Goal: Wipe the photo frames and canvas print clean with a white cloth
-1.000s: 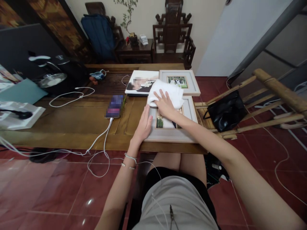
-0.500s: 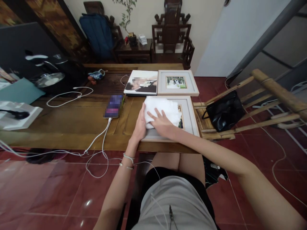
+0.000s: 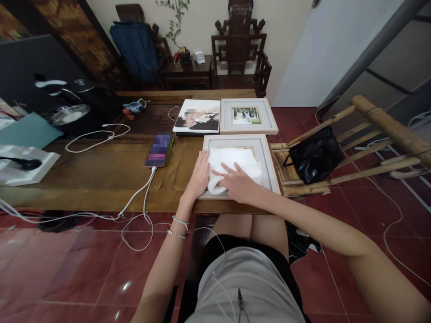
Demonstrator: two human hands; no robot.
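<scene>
A light wooden picture frame [image 3: 243, 138] with a grey-white mat lies flat at the table's near edge. Over its middle is a folded white cloth [image 3: 235, 159], hiding nearly all of the photo. My right hand [image 3: 238, 184] holds the cloth down against the frame, its fingers partly spread and the cloth bunched near the fingertips. Along the frame's left side rests my left hand [image 3: 199, 175], fingers stretched out and close together, touching the border and the cloth's left edge.
Behind lie a second framed photo [image 3: 271, 121] and a white photo-covered album [image 3: 198, 105]. Left of them are a phone [image 3: 159, 150] on a white cable [image 3: 139, 185], a power strip [image 3: 43, 168] and a kettle [image 3: 72, 114]. A bamboo chair [image 3: 380, 123] holds a black bag [image 3: 314, 154].
The cloth and my right hand have slid toward me and slightly right, baring the frame's upper mat. My left hand has shifted slightly, its fingers now flatter on the border.
</scene>
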